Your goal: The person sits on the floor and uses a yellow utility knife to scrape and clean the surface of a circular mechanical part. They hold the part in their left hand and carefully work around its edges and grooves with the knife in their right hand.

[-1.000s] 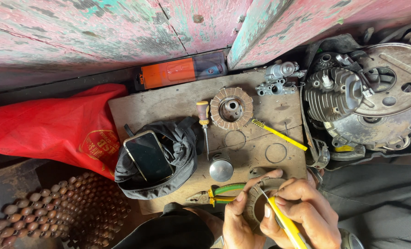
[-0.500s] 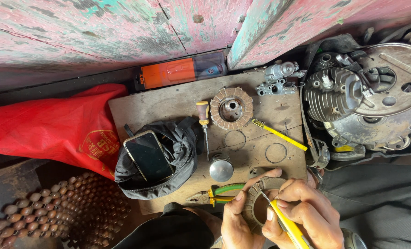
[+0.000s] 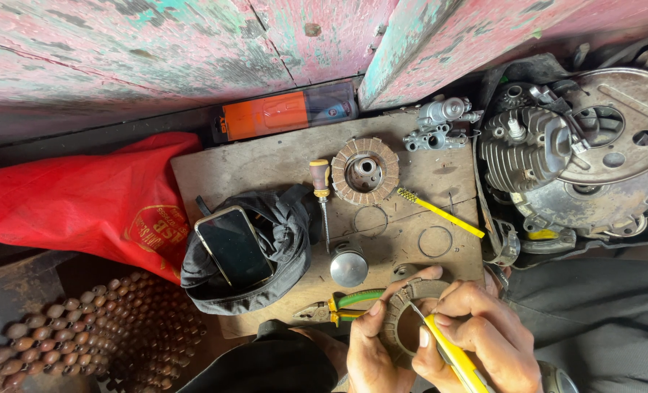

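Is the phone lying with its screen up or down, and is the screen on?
Screen up and dark: the phone lies flat on the black cloth, glass reflecting light.

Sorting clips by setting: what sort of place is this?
Probably a small engine or motorcycle repair spot, worked at floor level. A finned engine lies by a wooden board holding a clutch disc, screwdriver and pliers.

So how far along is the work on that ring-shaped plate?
Stripped down already: the engine sits open, with a carburettor, a piston and a clutch hub laid out on the board. In hand: the left hand steadies a friction ring while the right hand works it with a yellow-handled tool. Nothing looks refitted, so reassembly probably remains.
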